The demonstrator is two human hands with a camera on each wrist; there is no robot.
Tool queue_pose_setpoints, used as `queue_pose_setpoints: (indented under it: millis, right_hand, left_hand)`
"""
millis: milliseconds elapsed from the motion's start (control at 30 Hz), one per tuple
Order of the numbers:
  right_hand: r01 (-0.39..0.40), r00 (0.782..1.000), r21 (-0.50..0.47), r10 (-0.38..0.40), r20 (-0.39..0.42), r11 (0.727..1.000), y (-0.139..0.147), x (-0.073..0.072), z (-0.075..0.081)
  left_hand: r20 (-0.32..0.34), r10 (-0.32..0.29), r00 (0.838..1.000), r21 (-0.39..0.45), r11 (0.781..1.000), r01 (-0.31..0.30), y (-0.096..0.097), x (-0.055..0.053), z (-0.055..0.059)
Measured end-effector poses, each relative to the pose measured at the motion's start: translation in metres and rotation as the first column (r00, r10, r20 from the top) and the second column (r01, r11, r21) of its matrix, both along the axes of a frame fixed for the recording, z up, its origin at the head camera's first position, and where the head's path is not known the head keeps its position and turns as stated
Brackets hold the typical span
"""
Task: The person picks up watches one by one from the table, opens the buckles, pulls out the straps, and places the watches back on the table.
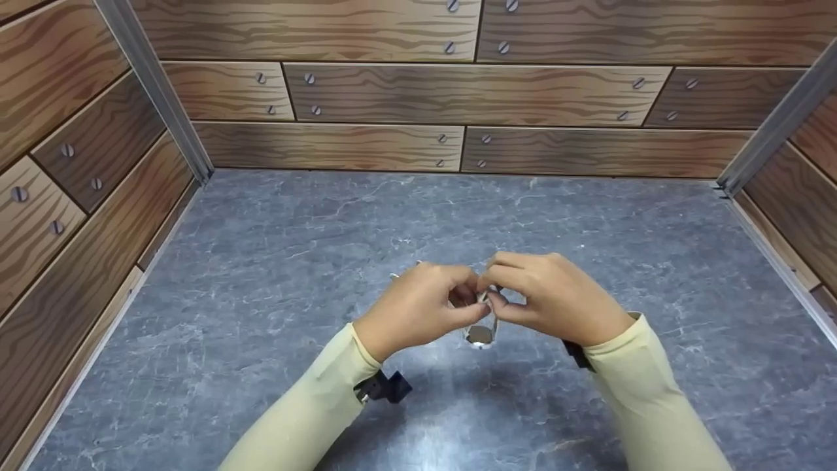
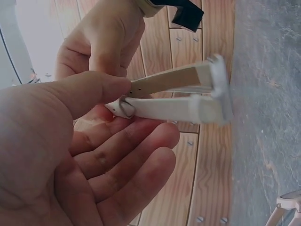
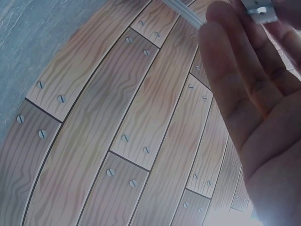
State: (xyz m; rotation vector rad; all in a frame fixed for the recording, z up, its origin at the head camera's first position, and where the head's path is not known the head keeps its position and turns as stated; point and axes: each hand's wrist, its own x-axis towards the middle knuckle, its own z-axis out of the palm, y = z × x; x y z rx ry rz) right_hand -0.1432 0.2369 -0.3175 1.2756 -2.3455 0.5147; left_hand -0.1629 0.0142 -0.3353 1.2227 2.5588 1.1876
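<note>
Between both hands hangs a white-strapped wristwatch (image 1: pixel 480 335), its case lowest and its strap ends drawn together. My left hand (image 1: pixel 422 304) pinches the strap between thumb and fingers. In the left wrist view the strap (image 2: pixel 164 108) forms a loop, with a small buckle or keeper (image 2: pixel 126 107) at my fingertips. From the other side my right hand (image 1: pixel 549 294) pinches the same strap ends. The right wrist view shows its fingers (image 3: pixel 225 61) beside a pale, shiny piece (image 3: pixel 261 14), partly cut off. Fingers hide much of the fastening.
Beyond the left hand lies another pale watch (image 2: pixel 288 205), mostly hidden in the head view. The grey marbled tabletop (image 1: pixel 294 229) is bounded by wood-patterned walls (image 1: pixel 392 91) at the back and sides. Black wrist cameras (image 1: pixel 386 386) sit on the sleeves.
</note>
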Motion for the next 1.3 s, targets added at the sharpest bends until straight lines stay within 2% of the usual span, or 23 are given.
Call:
queue_pose_setpoints:
  millis: [167, 433, 533, 667, 933, 1133, 1300]
  right_hand:
    - [0.049, 0.999, -0.021, -0.049, -0.008, 0.999, 0.000, -0.001, -0.001]
    - [0.125, 0.989, 0.056, -0.129, 0.078, 0.991, -0.003, 0.000, -0.002]
    - [0.099, 0.991, 0.077, -0.106, 0.086, 0.992, -0.001, 0.002, -0.004]
    - [0.050, 0.994, 0.058, -0.055, 0.092, 0.997, 0.003, 0.003, -0.007]
    - [0.040, 0.997, 0.006, -0.040, 0.065, 0.999, 0.002, -0.001, -0.002]
    - [0.039, 0.999, -0.028, -0.039, 0.026, 0.999, 0.000, -0.001, -0.001]
    - [0.041, 0.999, -0.045, -0.041, 0.004, 0.998, 0.002, 0.000, -0.001]
  left_hand:
    - [0.050, 0.013, 0.999, 0.002, 1.000, -0.013, 0.000, -0.003, -0.002]
    - [0.058, 0.015, 0.998, -0.044, 0.999, -0.012, -0.002, -0.015, 0.000]
    - [0.076, -0.010, 0.997, -0.064, 0.998, 0.015, 0.001, -0.016, -0.001]
    - [0.092, -0.025, 0.995, -0.076, 0.997, 0.032, 0.005, -0.015, -0.002]
    - [0.101, 0.013, 0.995, -0.038, 0.999, -0.009, 0.005, -0.014, 0.006]
    - [0.150, 0.021, 0.988, -0.027, 0.999, -0.017, 0.005, -0.011, 0.009]
    - [0.132, 0.022, 0.991, -0.022, 1.000, -0.019, 0.008, -0.010, 0.010]
